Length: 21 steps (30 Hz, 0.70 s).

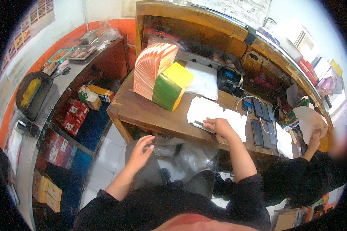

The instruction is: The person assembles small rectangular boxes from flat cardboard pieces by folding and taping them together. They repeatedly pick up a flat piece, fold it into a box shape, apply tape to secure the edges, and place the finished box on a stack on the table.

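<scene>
My left hand (142, 151) hangs in front of the table's near edge, fingers stretched and apart, holding nothing. Over the white paper pieces (205, 109) on the tabletop, my right hand (219, 127) is closed on a small flat silver-and-dark object (202, 126), too small to name surely. Left of those pieces stand a fanned stack of red-and-white striped folded cartons (153, 73) and, against it, a yellow-and-green stack (172, 86). More white paper (237, 122) lies just right of my right hand.
Several phones (257, 133) with white cables lie right of the papers on the wooden table (138, 111). Behind stands a small black printer-like device (229, 79). At right, another person's hand (314, 140) holds a pale sheet (310, 121). Shelves (71, 71) with packages and trays line the left.
</scene>
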### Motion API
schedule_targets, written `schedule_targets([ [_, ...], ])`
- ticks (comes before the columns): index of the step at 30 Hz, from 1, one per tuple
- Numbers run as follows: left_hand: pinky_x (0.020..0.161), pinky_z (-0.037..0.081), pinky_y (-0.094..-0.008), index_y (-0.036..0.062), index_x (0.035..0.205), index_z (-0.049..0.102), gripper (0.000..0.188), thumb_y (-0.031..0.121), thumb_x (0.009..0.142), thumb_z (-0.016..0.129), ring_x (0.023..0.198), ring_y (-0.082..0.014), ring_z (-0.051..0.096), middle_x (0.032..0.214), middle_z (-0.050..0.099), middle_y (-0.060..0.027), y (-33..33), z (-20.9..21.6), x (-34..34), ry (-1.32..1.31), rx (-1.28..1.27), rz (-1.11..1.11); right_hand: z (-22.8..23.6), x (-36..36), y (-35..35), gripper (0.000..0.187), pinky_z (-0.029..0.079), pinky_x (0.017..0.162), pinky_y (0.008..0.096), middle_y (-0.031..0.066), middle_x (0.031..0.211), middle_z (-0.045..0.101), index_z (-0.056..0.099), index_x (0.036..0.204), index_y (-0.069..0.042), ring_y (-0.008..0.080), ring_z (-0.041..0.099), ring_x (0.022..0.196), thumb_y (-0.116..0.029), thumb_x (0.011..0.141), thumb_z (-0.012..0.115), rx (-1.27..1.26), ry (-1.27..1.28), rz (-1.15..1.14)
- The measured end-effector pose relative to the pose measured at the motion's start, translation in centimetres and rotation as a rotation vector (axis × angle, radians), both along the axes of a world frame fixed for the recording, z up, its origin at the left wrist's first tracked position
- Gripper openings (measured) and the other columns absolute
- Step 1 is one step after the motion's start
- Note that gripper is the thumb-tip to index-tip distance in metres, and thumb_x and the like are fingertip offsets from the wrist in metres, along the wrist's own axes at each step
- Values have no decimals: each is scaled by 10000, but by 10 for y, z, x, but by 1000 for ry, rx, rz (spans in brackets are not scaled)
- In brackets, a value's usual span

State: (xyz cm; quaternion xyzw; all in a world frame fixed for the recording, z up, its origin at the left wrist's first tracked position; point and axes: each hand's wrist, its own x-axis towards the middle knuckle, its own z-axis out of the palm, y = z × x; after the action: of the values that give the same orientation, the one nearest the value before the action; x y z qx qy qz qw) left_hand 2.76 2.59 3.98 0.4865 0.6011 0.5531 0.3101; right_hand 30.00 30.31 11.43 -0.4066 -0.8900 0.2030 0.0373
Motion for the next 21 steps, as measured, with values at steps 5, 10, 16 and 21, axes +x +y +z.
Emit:
schedule_targets([
  [5,981,444,-378,107,1342,531,407,163,943,592,1215,-224,519,1418,425,-67,5,3,19,-14,-16,-103,2,5,12,411,482,946,402,97,1194,665,686,1186,-209,287,644,1065,-486,905,574,-15,-82,57],
  [10,986,443,-381,117,1354,524,415,165,947,588,1210,-227,520,1425,407,-71,-2,-2,23,15,-57,-167,-4,-7,5,289,493,915,421,82,1067,693,667,1133,-180,290,669,974,-318,908,548,251,-141,-35],
  [16,981,447,-383,102,1342,535,407,157,943,592,1195,-218,528,1408,418,-77,-4,4,21,26,-70,-131,0,-12,-24,203,442,940,476,46,907,649,669,1000,-216,244,662,902,-139,846,562,672,38,-104],
  [21,937,475,-352,102,1332,543,412,144,928,613,1149,-199,549,1411,406,-81,2,7,27,53,-68,-181,33,6,-25,255,462,816,448,78,910,644,665,1054,-198,290,639,833,-78,838,598,970,236,-289],
])
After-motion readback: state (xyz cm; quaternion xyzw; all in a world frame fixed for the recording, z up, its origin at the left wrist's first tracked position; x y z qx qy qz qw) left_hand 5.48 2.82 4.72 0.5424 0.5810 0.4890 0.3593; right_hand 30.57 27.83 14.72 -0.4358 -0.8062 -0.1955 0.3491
